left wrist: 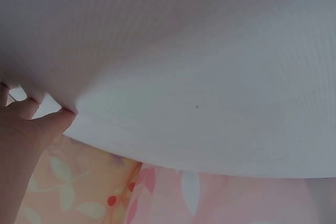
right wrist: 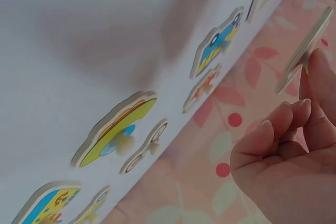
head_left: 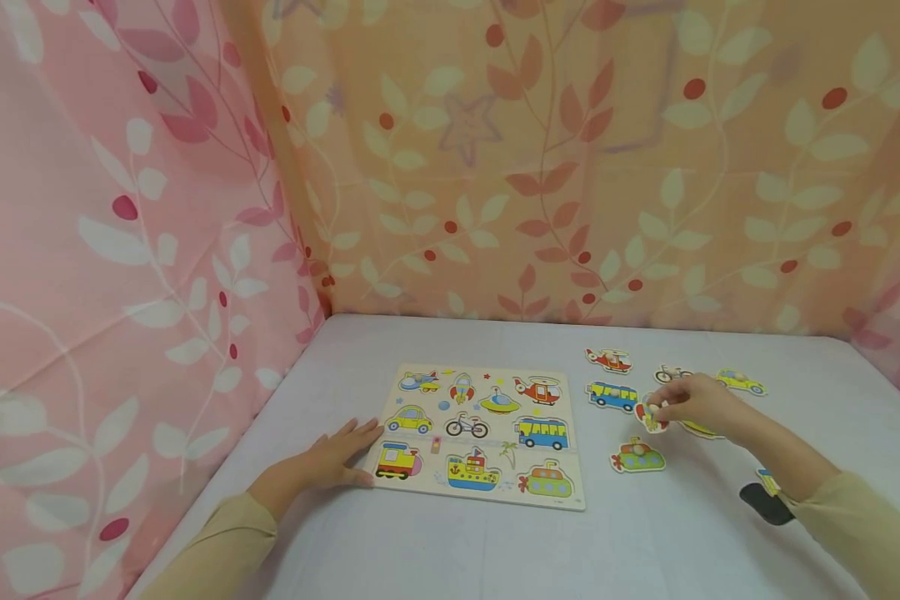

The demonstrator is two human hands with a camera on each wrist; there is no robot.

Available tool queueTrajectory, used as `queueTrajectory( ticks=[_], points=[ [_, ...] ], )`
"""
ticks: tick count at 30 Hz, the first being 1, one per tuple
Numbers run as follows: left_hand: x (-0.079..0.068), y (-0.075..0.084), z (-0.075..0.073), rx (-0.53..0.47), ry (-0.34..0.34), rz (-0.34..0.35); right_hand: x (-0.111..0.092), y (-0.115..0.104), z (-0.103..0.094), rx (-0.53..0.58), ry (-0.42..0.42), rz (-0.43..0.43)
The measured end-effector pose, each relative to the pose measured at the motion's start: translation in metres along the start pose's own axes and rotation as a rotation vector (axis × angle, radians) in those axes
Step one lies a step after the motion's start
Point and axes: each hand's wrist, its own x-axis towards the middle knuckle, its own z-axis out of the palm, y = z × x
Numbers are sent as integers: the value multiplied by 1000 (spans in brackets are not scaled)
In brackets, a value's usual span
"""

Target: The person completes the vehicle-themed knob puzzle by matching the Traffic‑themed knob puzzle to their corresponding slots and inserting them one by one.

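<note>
My right hand (head_left: 693, 406) pinches a rocket puzzle piece (head_left: 650, 416) by its knob, above the table at the right of the board. In the right wrist view the rocket piece (right wrist: 302, 53) shows edge-on between thumb and finger of the right hand (right wrist: 294, 166). A wooden puzzle board (head_left: 487, 379) with printed vehicles lies flat left of it. My left hand (head_left: 337, 457) rests at the board's left edge, fingers extended and thumb near the lower corner. In the left wrist view the left hand (left wrist: 26, 140) shows only partly.
Around the right hand lie a helicopter piece (head_left: 611, 360), bus piece (head_left: 612, 396), submarine piece (head_left: 636, 457), bicycle piece (head_left: 672, 374), car piece (head_left: 742, 382) and flying saucer piece (right wrist: 118, 132). A black object (head_left: 767, 505) sits by the right sleeve. Patterned cloth (head_left: 570, 208) hangs behind the table.
</note>
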Motion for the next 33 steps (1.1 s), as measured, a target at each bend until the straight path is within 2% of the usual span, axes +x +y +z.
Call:
queueTrajectory(
  ticks=[8,16,24,33],
  points=[
    [1,1,0,-9,0,-14,7,-11,5,15,-1,-64],
    [1,1,2,-2,3,-23,16,-22,14,126,-17,-41],
    [1,1,3,3,1,-40,26,-32,24,96,-14,-33],
    [2,0,4,6,3,-52,39,-44,36,108,-12,-67]
  ],
)
